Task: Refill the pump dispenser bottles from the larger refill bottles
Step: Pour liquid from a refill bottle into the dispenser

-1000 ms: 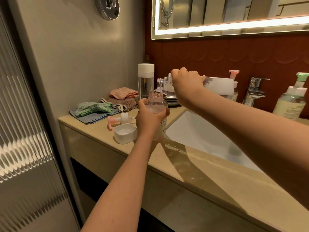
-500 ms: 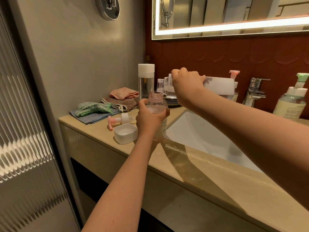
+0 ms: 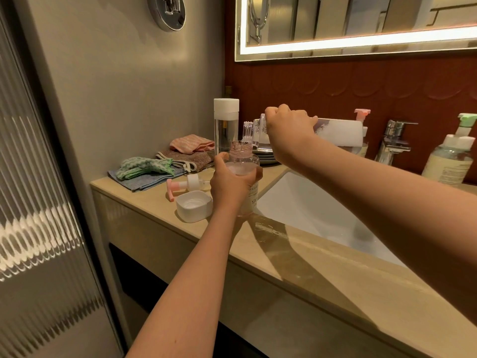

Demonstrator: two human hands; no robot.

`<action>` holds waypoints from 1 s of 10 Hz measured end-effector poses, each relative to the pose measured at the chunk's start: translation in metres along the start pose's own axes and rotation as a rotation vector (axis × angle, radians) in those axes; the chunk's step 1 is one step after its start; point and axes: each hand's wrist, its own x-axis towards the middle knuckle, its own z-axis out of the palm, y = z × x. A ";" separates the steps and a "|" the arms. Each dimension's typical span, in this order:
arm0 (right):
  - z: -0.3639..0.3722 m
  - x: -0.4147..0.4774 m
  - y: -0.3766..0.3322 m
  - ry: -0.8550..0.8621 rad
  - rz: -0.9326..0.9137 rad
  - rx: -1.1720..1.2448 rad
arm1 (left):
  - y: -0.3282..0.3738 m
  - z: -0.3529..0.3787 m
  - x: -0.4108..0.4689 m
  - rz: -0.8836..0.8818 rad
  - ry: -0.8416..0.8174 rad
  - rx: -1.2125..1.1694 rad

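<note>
The open-necked pink dispenser bottle point(image 3: 241, 161) sits on the counter point(image 3: 258, 244) just beside the sink basin point(image 3: 309, 202), with the left hand point(image 3: 229, 187) wrapped round its body, fingers and thumb curled. The right hand point(image 3: 286, 127), fingers clenched, holds the white refill bottle point(image 3: 340, 131) tipped nearly level above it. Both look like stiff, possibly slick plastic, and the refill bottle is probably the heavier of the 2, so it is best gripped mid-body.

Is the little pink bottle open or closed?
Open: the pink bottle has a bare neck, and a pump lies on the counter.
</note>
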 end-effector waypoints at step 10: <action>0.001 0.002 -0.001 0.011 0.013 -0.005 | -0.001 0.001 0.000 0.001 0.000 -0.008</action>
